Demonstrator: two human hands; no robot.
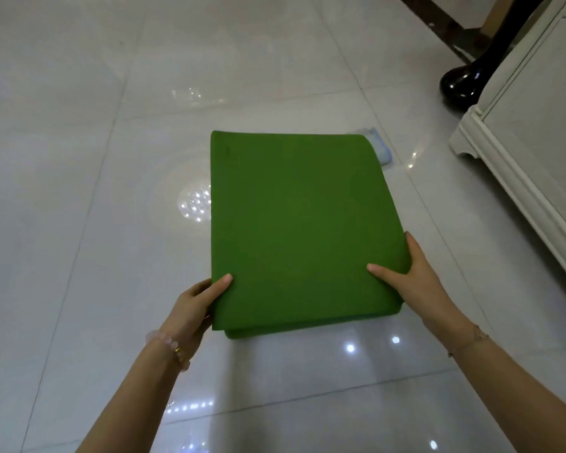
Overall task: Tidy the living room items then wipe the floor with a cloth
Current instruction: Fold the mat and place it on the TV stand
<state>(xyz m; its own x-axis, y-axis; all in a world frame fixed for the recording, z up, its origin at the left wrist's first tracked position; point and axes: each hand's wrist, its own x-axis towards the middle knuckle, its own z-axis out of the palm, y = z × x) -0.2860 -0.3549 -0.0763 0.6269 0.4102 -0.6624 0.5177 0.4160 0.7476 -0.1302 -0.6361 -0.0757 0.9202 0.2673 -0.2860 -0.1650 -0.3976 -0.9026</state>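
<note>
I am looking down through the head camera at a green folded cloth (294,223), which is sitting in the middle of the view over the glossy white tiled floor (79,191). The left hand (193,305) is gripping its near left corner, with the thumb lying flat on top and the other fingers going under the edge. The right hand (415,279) is gripping the near right corner the same way: the thumb is pressing on the top face and one finger is running up along the right side. At the near edge I am seeing at least two layers of the fold. I cannot tell whether the cloth is resting on the tiles or hanging just above them. A faint mark near its far left corner is too dim for me to read.

A pale blue cloth (381,148) is peeking out from behind the far right corner. A pink bead bracelet (170,348) is circling the left wrist and a thin chain bracelet (468,341) the right. A white cabinet (536,142) is standing at the right, with a glossy black furniture leg (461,83) just beyond it.
</note>
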